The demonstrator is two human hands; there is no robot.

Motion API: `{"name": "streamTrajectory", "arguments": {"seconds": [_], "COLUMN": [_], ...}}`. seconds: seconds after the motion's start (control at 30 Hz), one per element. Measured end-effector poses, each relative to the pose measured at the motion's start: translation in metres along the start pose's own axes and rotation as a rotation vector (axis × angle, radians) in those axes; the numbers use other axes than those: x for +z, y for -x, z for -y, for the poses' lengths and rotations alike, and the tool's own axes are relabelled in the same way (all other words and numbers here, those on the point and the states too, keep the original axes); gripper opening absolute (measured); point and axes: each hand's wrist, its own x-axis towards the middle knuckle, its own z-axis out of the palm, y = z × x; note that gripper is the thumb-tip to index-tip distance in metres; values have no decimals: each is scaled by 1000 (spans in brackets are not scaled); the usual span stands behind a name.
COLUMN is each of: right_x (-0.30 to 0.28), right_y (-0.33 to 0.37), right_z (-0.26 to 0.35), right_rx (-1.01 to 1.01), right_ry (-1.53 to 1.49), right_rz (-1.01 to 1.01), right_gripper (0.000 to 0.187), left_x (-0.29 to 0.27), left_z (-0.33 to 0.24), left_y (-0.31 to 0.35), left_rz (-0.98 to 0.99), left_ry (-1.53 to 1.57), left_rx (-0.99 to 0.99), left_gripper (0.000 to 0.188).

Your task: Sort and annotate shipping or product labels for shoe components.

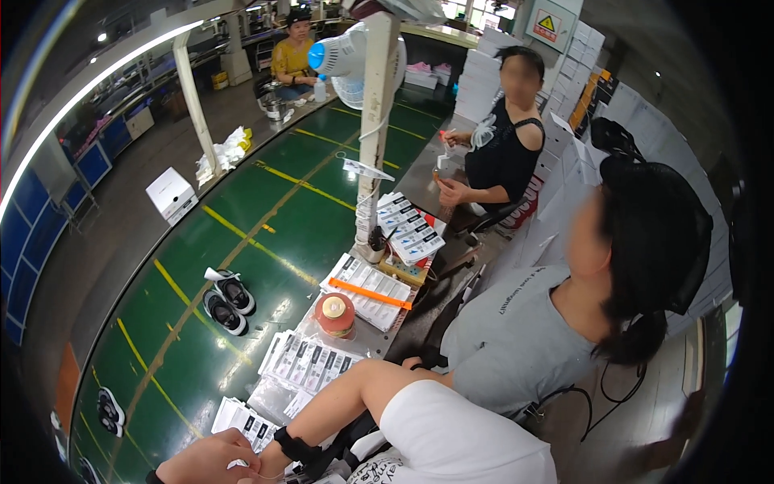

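Low at the left, my right hand (251,461) and my left hand (192,461) meet at the lower edge, so their fingers overlap. Both look curled, with a small white piece (237,464) showing between them, too small to name. My right arm bends across from a white sleeve and wears a black band (297,446) at the wrist. Close by lie printed label sheets (242,419), with a larger stack of labels (310,360) beyond my forearm. Black-and-white sneakers (110,411) rest on the green conveyor belt (181,363), and a pair of sneakers (229,302) lies farther along.
A reddish jar (334,315) and orange ruler (371,293) sit by more label sheets (409,228). A white post (372,145) with a fan (355,64) rises there. One co-worker in grey (516,339) sits close on the right; another in black (504,153) sits beyond.
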Motion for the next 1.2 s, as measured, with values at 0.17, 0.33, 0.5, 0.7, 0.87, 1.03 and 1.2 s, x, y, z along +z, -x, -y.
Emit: {"name": "streamTrajectory", "arguments": {"seconds": [0.17,0.33,0.5,0.7,0.87,1.03,1.2], "right_x": [9,9,-5,-8,-1,0,15], "right_y": [-28,-28,15,30,26,31,10], "right_z": [-23,-13,26,51,52,77,71], "right_rx": [-1,2,17,32,-117,93,92], "right_ry": [-51,-112,-155,-208,156,314,160], "right_rz": [-10,30,122,200,94,283,483], "right_gripper": [52,52,52,55,48,78,79], "left_x": [-2,-27,-20,10,85,95,112], "left_z": [-6,-45,-69,-55,18,9,8], "left_y": [6,61,101,136,156,146,156], "left_rz": [24,-310,-566,-298,-537,-644,-760], "left_ry": [329,213,-26,-316,-335,-278,-343], "left_rx": [-17,-637,-344,-441,-359,-411,-573], "left_gripper": [9,19,36,13,23,23,81]}}
